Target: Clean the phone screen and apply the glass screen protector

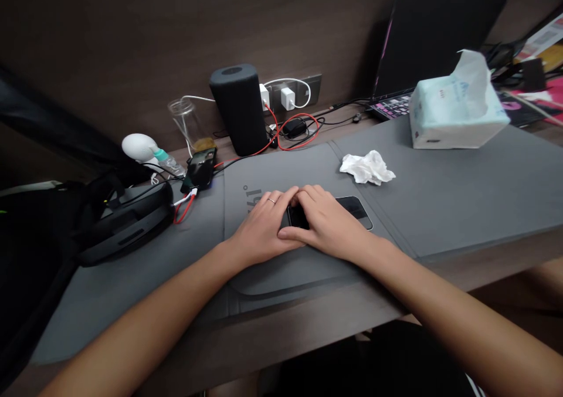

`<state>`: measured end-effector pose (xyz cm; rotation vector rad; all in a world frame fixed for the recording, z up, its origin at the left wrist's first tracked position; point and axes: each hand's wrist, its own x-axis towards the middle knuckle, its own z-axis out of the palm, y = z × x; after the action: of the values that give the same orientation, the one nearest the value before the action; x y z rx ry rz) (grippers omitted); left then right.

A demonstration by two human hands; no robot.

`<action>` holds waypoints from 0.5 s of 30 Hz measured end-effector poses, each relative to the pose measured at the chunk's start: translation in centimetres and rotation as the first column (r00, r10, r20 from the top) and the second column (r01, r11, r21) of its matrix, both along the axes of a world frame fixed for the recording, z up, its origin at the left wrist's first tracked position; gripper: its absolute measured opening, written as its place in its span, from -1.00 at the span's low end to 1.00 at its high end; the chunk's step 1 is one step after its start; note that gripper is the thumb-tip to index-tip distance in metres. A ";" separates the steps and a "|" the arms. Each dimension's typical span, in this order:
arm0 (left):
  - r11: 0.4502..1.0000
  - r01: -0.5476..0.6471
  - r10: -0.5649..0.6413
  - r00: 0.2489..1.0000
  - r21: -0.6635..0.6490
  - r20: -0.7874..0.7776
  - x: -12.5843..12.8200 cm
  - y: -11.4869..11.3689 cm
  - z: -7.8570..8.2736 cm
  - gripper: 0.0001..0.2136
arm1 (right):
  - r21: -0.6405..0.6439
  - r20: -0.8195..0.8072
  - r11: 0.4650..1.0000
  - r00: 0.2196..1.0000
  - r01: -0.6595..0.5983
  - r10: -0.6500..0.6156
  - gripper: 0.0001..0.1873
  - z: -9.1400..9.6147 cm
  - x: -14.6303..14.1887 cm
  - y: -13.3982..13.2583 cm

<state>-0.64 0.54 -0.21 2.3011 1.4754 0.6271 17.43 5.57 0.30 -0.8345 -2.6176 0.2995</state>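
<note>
A dark phone [357, 211] with a pale rim lies screen up on the grey desk mat. Across its middle rests my right hand [329, 220], fingers loosely bent toward the far left and thumb stretched out. My left hand [265, 226], with a ring on one finger, lies at the phone's left end. The fingertips of both hands meet above the phone, and the right thumb reaches the left hand. A strip of dark screen shows between the hands; the rest of that end is covered. Neither hand visibly grips anything.
Beyond my hands lies a crumpled tissue [368, 168]. A tissue pack [455, 112] and an open laptop [433, 39] stand right. Leftward are a black speaker [240, 109], a glass bottle [189, 124], another phone [200, 168], a headset [127, 224] and tangled cables [303, 130].
</note>
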 end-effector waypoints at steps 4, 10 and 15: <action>1.000 -0.009 0.009 1.000 0.012 -0.004 0.0 0.0 0.0 -0.17 | 0.012 0.023 1.000 1.000 0.019 -0.019 -0.44 0.0 0.1 -0.1; 1.000 -0.011 0.011 1.000 0.010 -0.004 -0.1 0.0 -0.3 -0.13 | 0.027 0.022 1.000 1.000 0.001 -0.002 -0.40 -0.1 -0.2 -0.2; 1.000 0.001 -0.001 1.000 0.027 -0.003 -0.2 0.1 -0.5 -0.14 | 0.068 0.024 0.998 1.000 -0.007 0.005 -0.36 0.0 -0.2 -0.4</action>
<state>-0.86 0.61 -0.67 2.3236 1.4753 0.6478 17.19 5.17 0.28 -0.8118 -2.6367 0.2016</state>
